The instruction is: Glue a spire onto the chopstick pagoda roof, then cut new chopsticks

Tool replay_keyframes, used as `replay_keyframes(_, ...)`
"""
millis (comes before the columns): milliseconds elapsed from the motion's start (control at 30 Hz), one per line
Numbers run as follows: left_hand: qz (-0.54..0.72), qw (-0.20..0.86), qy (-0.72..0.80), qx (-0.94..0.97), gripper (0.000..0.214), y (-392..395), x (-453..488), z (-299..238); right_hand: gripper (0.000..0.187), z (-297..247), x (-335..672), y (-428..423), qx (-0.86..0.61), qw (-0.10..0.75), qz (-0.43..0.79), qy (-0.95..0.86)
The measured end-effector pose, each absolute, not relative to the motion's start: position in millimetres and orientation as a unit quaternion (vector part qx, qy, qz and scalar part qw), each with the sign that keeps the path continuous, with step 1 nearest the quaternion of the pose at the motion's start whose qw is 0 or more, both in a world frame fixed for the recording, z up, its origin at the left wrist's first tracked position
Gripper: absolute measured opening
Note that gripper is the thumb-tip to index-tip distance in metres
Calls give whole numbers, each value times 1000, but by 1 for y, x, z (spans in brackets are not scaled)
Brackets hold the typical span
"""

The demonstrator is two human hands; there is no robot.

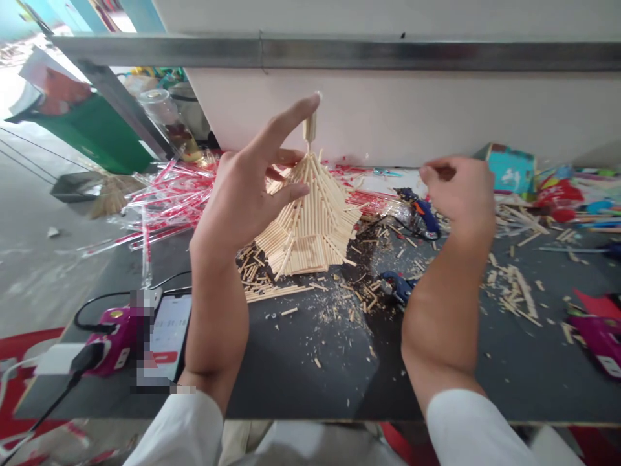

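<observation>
Left hand (245, 194): narrow grip, fingertips closed about a slim upright wooden stick (309, 127) on the model's peak.
Right hand (458, 197): fingers curled narrow, cannot tell if holding anything; just right of the model.
Model: pale tiered pagoda of glued wooden sticks (305, 226), on a dark grey worktop (272, 353).
Around the model: loose cut sticks (255, 275) in front, clear red-striped plastic wrappers (167, 200) left, blue hot-glue gun (421, 210) right.

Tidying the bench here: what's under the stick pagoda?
Loose cut sticks lie around its base on the dark worktop; whatever is directly beneath the stick pagoda is hidden by the model.
</observation>
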State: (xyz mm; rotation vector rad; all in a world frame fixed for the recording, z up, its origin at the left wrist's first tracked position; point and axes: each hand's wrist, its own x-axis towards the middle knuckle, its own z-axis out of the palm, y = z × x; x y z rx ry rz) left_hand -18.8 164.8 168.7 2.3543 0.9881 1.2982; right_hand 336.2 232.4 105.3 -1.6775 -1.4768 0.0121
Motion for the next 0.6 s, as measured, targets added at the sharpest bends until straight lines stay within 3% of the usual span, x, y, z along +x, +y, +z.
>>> replay_keyframes(33,448,138,344,813,73,164,-18,169,11,117,319,223,-625,451,5,-637)
replay_keyframes(200,450,140,348,810,73,164,-18,168,22,154,238,178,-473,514,72,-712)
replay_keyframes(600,438,132,342,821,70,165,-20,169,16,146,183,173,-432,492,81,-751)
